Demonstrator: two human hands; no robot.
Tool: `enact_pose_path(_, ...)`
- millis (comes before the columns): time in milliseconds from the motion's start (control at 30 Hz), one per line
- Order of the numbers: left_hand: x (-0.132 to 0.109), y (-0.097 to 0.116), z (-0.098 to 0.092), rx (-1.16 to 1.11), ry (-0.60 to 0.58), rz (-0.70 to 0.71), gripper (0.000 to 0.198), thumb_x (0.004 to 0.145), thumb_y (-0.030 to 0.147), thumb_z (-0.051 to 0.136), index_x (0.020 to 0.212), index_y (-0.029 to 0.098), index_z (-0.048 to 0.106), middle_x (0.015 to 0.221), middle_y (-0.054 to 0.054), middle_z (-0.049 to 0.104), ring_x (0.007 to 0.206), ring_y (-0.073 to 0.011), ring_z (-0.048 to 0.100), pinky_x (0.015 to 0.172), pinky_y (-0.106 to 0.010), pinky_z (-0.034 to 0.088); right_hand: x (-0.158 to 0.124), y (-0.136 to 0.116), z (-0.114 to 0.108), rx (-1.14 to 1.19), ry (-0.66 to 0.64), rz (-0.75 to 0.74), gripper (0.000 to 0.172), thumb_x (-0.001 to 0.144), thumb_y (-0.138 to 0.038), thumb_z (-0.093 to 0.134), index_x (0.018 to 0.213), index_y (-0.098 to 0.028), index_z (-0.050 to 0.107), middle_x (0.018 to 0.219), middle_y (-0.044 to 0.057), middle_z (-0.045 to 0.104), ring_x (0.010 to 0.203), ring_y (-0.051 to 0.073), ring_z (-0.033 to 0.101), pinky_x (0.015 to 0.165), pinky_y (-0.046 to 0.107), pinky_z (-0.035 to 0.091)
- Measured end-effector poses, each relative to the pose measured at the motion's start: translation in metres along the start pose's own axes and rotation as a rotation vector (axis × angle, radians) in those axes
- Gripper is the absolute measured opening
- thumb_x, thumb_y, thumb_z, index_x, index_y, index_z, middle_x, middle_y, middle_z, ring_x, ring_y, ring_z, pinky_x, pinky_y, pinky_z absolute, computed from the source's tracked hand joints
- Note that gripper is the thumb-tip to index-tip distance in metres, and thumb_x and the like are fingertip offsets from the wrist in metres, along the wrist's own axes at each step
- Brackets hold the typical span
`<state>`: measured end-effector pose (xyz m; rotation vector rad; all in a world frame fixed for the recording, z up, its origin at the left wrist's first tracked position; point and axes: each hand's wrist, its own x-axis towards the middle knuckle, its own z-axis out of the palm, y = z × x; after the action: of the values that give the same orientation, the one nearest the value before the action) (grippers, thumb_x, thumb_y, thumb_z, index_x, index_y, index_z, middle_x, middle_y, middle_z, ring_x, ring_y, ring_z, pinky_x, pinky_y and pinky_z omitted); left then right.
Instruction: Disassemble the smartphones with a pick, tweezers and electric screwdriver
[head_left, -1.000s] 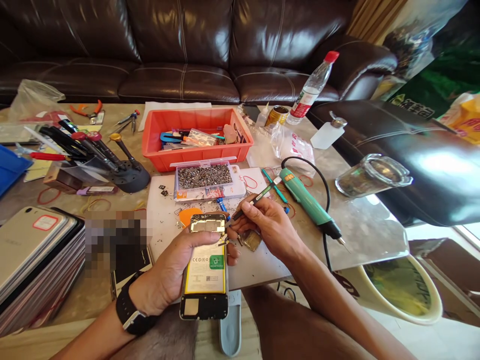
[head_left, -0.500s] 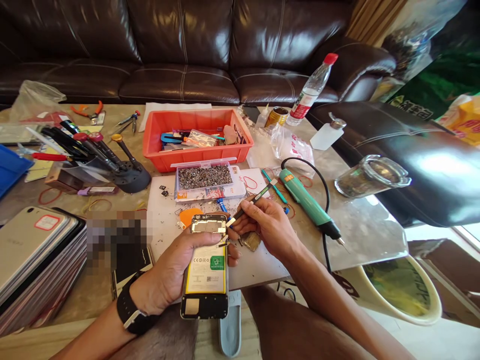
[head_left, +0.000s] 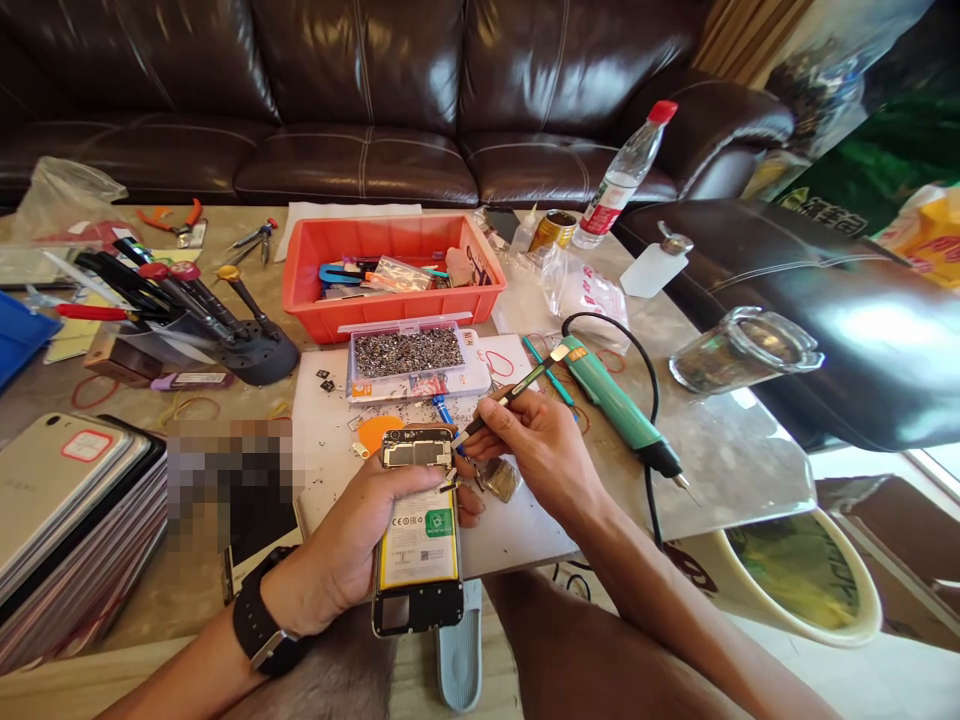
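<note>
My left hand (head_left: 358, 520) is wrapped round an opened smartphone (head_left: 418, 606), its thumb lying across the frame below the board. A battery (head_left: 412, 545) with a green label fills the phone's middle, and a small flex cable shows near my thumb. Between the fingers of my right hand (head_left: 551, 445) is a slim black pry tool (head_left: 517, 392) with flat pale ends. Its lower tip is at the phone's upper right edge; whether it touches cannot be made out. Left of the phone's top lies an orange pick (head_left: 381, 436).
A clear box of small screws (head_left: 409, 352) lies beyond the phone, before a red bin (head_left: 322, 318) of parts. To the right rests a green electric screwdriver (head_left: 611, 400) with a black cord. Stacked phones (head_left: 60, 500) and a tool holder (head_left: 259, 358) stand left.
The phone has tilted slightly, its lower end shifting right. The pry tool has moved a little, its upper end going right and up. Both hands keep their holds.
</note>
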<state>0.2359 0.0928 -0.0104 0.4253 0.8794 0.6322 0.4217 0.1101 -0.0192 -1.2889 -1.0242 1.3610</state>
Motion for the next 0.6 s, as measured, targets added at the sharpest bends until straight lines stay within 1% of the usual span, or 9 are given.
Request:
enact_pose_path(133,0.0,0.0,0.003,0.017,0.043,0.009,0.011,0.079,0.021,0.075,0.089,0.017,0.078,0.076,-0.007,0.08,0.063,-0.0212,0.073,0.065,-0.031,0.058,0.0,0.005,0.0,0.096,-0.01,0.082,0.043,0.08,-0.057,0.083,0.077,-0.018,0.066,0.068,0.007,0.079,0.057,0.015,0.076,0.057,0.021,0.062)
enact_pose_path(233,0.001,0.0,0.002,-0.013,0.017,-0.002,0.017,0.078,0.023,0.076,0.092,0.014,0.078,0.075,-0.008,0.08,0.066,-0.0216,0.074,0.068,-0.031,0.057,0.001,0.01,-0.002,0.185,-0.044,0.122,0.044,0.08,-0.058,0.083,0.079,-0.018,0.066,0.072,0.008,0.081,0.061,0.015,0.078,0.058,0.019,0.062)
enact_pose_path(333,0.0,0.001,0.002,-0.024,-0.007,0.007,0.018,0.079,0.024,0.077,0.092,0.012,0.078,0.077,-0.01,0.08,0.068,-0.021,0.074,0.067,-0.029,0.056,0.002,0.013,-0.004,0.221,-0.089,0.122,0.046,0.079,-0.059,0.084,0.083,-0.017,0.067,0.073,0.009,0.081,0.065,0.017,0.079,0.06,0.019,0.062)
enact_pose_path(500,-0.002,0.001,0.005,-0.004,-0.017,0.092,0.015,0.075,0.023,0.08,0.087,0.014,0.076,0.077,-0.007,0.077,0.065,-0.0198,0.071,0.069,-0.032,0.058,0.0,0.014,-0.006,0.218,-0.126,0.032,0.043,0.082,-0.06,0.082,0.087,-0.019,0.069,0.077,0.008,0.082,0.069,0.019,0.081,0.065,0.025,0.065)
enact_pose_path(600,-0.002,0.0,0.005,0.04,-0.036,0.147,0.013,0.079,0.023,0.077,0.089,0.015,0.076,0.08,-0.006,0.077,0.068,-0.0196,0.071,0.07,-0.032,0.058,-0.002,0.011,-0.007,0.18,-0.135,-0.059,0.039,0.084,-0.058,0.081,0.086,-0.021,0.071,0.08,0.006,0.083,0.067,0.02,0.08,0.067,0.03,0.067)
